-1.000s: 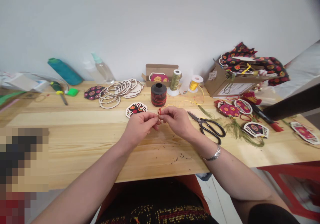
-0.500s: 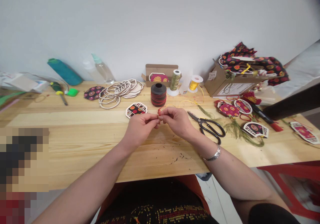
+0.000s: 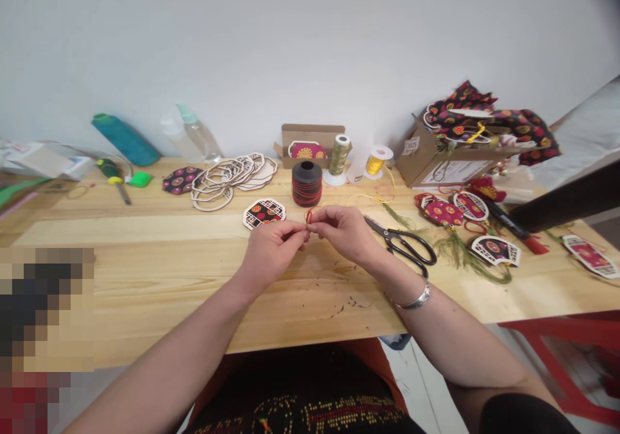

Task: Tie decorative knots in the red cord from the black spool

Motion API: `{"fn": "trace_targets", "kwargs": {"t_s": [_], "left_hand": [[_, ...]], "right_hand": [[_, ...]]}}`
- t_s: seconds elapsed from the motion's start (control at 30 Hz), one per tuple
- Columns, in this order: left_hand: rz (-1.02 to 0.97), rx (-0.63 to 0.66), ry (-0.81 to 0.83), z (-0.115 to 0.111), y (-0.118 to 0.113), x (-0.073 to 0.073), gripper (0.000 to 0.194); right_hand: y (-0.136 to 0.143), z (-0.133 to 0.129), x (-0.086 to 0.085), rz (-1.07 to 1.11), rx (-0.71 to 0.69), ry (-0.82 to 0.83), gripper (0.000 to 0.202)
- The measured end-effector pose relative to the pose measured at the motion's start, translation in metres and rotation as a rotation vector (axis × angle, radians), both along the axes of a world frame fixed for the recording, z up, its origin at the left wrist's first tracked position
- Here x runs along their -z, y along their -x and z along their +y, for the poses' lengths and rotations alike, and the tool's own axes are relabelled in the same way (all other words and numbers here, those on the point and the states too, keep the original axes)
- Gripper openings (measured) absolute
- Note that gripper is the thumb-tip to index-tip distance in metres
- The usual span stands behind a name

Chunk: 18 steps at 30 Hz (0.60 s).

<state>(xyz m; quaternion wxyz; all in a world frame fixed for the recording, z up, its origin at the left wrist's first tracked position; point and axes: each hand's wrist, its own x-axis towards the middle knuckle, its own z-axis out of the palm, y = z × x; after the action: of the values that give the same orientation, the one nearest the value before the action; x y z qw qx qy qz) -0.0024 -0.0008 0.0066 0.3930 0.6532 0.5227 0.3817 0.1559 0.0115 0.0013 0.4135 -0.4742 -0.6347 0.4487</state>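
Observation:
My left hand (image 3: 276, 250) and my right hand (image 3: 343, 230) meet over the middle of the wooden table, fingertips pinched together. A small loop of red cord (image 3: 309, 216) sticks up between the fingertips, and both hands pinch it. Just behind stands a dark spool wound with red cord (image 3: 307, 185). An ornament with black and red patterned fabric in a pale frame (image 3: 264, 214) lies behind my left hand. Black-handled scissors (image 3: 404, 243) lie to the right of my right hand, blades partly apart. Yellow thread (image 3: 363, 197) runs across the table behind my right hand.
Pale cut-out frames (image 3: 227, 179) lie at the back left, near a teal thread cone (image 3: 126, 140). Green (image 3: 340, 153) and yellow (image 3: 376, 161) spools stand behind. A cardboard box (image 3: 436, 163) of fabric is at the back right, with tasselled ornaments (image 3: 443, 212) before it.
My right hand has shifted very slightly left, and the red loop's shape differs a little. My left hand is almost unmoved.

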Motion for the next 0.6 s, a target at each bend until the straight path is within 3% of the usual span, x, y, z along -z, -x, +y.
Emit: {"fn": "trace_targets", "kwargs": {"t_s": [0.23,0.6], "left_hand": [[-0.219,-0.028,0.167,0.0059,0.0033,0.0013,0.016],[-0.434,-0.109,0.295,0.0084,0.0011,0.0009,0.018]], "right_hand": [[-0.0037,0.0042,0.0027,0.074,-0.046,0.077,0.014],[-0.0034,-0.0017,-0.0055,-0.100,0.068,-0.010,0.014]]}}
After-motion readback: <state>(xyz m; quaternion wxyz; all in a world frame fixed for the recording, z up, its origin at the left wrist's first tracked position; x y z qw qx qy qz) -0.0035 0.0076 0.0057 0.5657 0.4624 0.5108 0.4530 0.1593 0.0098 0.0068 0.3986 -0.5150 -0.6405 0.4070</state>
